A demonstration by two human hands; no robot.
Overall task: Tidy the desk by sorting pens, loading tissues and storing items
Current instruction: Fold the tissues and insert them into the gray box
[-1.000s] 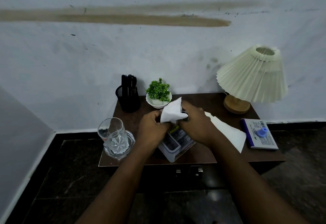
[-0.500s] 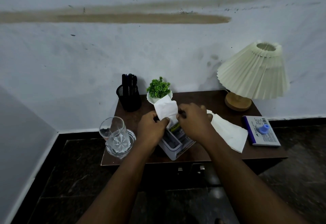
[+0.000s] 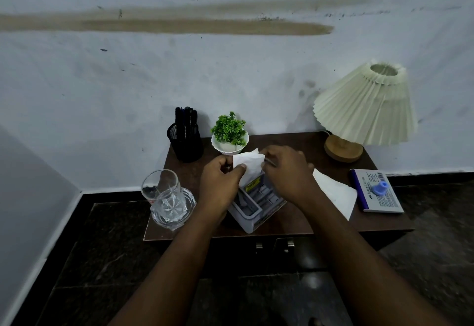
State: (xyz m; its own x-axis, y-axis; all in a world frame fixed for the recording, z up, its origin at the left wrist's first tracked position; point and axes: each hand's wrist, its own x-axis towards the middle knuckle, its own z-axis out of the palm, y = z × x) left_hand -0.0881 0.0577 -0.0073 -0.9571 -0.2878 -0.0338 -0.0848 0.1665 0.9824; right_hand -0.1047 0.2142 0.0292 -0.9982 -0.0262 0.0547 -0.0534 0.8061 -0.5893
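**Tissue going down into the holder**

Stained wall is backing a small brown table. Both hands — left hand, right hand — are pinching the tissue, now lower than a second ago, feeding into the grey holder just below the fingers. More tissues are lying right of the fingers. The box beyond is reading "Faber-Castell" — smaller print unreadable.

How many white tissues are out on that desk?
2: one tissue pinched by both hands above the grey box, another lying flat to its right. More may be hidden inside.
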